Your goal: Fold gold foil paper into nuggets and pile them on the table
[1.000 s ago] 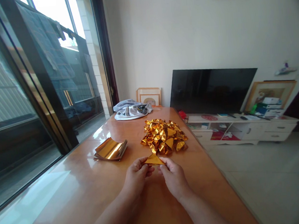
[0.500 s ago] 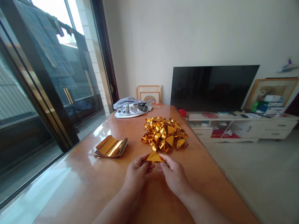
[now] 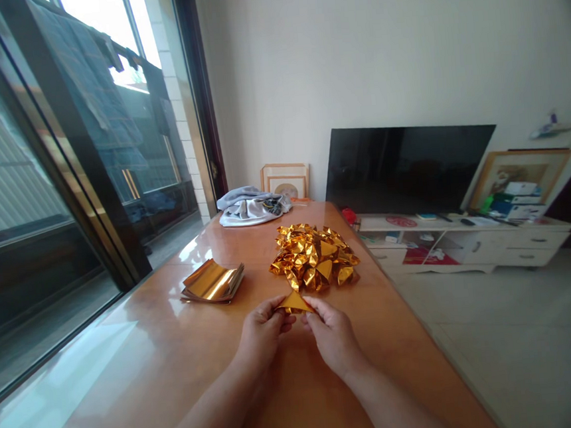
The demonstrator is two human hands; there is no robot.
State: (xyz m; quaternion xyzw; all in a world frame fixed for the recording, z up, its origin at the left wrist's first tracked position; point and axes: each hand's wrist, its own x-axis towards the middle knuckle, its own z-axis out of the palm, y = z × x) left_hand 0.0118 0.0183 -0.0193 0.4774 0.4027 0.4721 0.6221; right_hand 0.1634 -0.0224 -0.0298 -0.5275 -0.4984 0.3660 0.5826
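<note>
A piece of folded gold foil paper (image 3: 294,302) is held level between my two hands, its peak pointing away from me. My left hand (image 3: 264,326) pinches its left corner, and my right hand (image 3: 331,326) pinches the right corner. Just beyond the fingers lies a heap of folded gold foil pieces (image 3: 314,255), shiny and pointed. To the left rests a stack of flat gold foil sheets (image 3: 211,282), the top one slightly curled. The fingertips under the folded piece are partly hidden.
The glossy wooden table (image 3: 169,371) carries a bundle of grey-white cloth (image 3: 252,205) at its far end. Past its right edge stand a white cabinet (image 3: 483,243) and a black television (image 3: 406,170). A glass sliding door (image 3: 75,159) is on the left.
The folded gold paper has changed shape slightly between my fingers, its sides now curving inward more. Both hands keep nearly the same place; the heap and stack have not moved.
</note>
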